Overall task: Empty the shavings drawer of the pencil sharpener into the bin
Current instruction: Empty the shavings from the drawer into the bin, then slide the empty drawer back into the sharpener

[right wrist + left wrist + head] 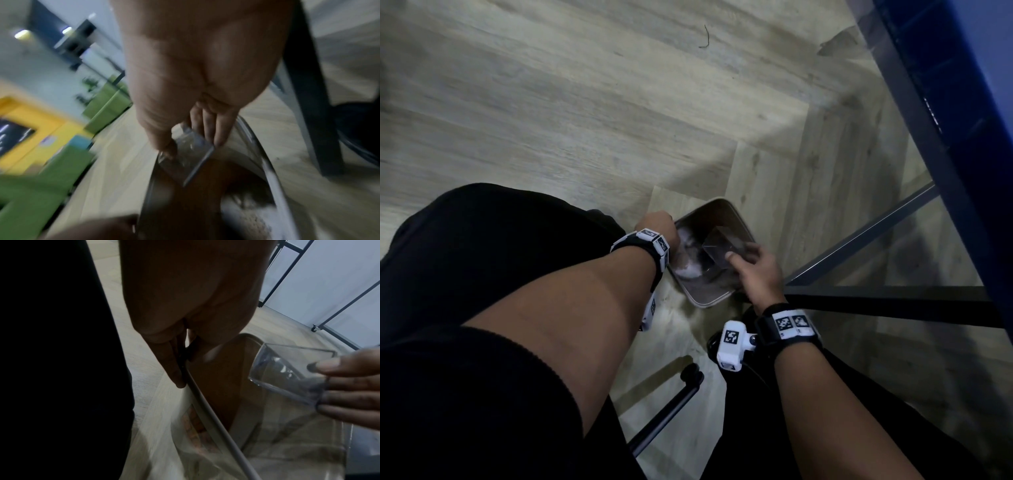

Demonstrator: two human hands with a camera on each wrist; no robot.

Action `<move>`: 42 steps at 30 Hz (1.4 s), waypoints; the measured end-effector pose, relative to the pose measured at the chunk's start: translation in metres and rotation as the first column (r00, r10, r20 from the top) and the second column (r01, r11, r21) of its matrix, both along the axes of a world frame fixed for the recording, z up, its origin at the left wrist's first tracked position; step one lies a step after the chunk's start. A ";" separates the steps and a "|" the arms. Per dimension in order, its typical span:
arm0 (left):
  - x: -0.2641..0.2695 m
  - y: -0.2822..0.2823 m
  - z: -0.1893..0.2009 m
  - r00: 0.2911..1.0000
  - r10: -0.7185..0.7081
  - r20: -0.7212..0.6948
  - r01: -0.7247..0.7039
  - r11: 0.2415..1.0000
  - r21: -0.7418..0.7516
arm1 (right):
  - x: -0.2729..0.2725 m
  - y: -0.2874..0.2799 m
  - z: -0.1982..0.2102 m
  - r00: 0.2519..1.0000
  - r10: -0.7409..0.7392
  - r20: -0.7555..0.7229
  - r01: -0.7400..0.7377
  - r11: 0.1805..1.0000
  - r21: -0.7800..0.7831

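- A pale wood-plank floor (571,102) fills most of the head view, with a dark metal table frame (859,236) and a blue panel (976,68) along the right side.
- A small bin (717,301) with a pale rounded rim stands on the floor between the person's knees and the frame; a thin plastic liner (164,443) hangs over its edge.
- Inside the bin there is a dim brown interior with a whitish crumpled mass at the bottom; what it is cannot be told.
- The left hand (657,226) grips the bin's rim, thumb and fingers pinching the edge on the side nearest the knee.
- The right hand (755,269) holds the clear plastic shavings drawer (722,248) over the bin's opening, thumb on one face and fingers (349,386) on the other.
- The drawer is tilted, its open mouth angled down into the bin; dark dusty residue clings to its inner wall near the fingers.
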State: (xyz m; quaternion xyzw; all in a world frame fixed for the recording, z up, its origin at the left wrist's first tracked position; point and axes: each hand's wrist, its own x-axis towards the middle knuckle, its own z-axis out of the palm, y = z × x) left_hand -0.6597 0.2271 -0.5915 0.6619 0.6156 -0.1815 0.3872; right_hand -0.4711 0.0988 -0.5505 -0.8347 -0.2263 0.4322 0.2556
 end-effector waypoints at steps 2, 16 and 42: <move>0.000 0.000 0.000 1.000 0.014 0.000 -0.014 1.000 0.005 | -0.012 0.002 0.007 0.955 0.160 0.250 -0.168 0.986 0.014; 0.001 -0.001 0.008 0.999 0.021 0.025 -0.020 0.999 -0.025 | -0.020 -0.008 0.004 0.753 0.430 0.498 -0.421 0.896 -0.137; 0.017 -0.013 0.290 0.598 -0.794 0.111 0.773 0.608 0.179 | -0.014 -0.046 0.210 0.931 -0.118 -0.345 0.176 0.974 0.140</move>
